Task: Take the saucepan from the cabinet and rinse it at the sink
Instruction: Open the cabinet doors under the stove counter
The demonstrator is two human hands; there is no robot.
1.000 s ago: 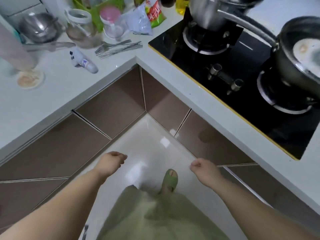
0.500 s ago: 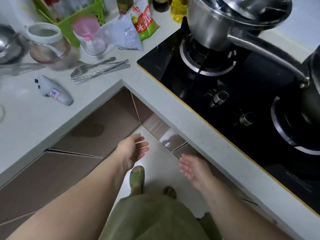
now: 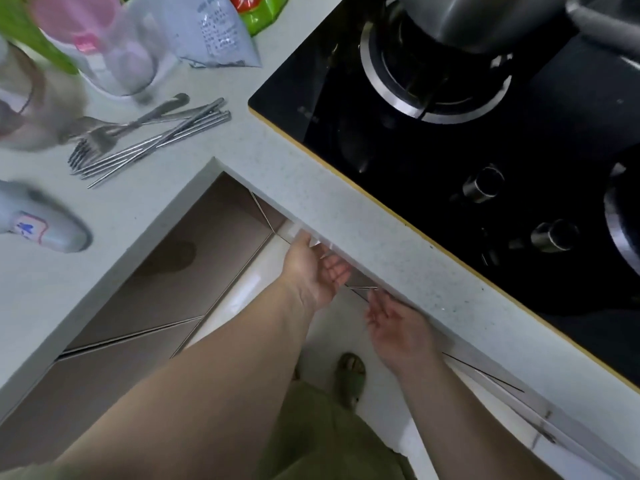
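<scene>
Brown cabinet doors (image 3: 194, 258) run under an L-shaped white countertop (image 3: 349, 216). My left hand (image 3: 317, 271) is open, palm up, with its fingertips tucked under the counter's front edge below the stove. My right hand (image 3: 394, 323) is open too, fingers spread, just beneath the same edge a little to the right. Neither hand holds anything. The doors under the stove are mostly hidden by the counter overhang. No saucepan from the cabinet shows, and the sink is out of view.
A black gas hob (image 3: 467, 168) carries a steel pot (image 3: 478, 22) on its far burner. Forks and metal chopsticks (image 3: 145, 140), a pink-lidded jar (image 3: 114, 50), a plastic bag (image 3: 211, 32) and a white bottle (image 3: 38, 226) lie on the left counter. White floor tiles (image 3: 242, 299) lie below.
I have leaned in closer to the counter corner. Both hands rose from over the floor to the underside of the counter edge below the stove, fingers now spread.
</scene>
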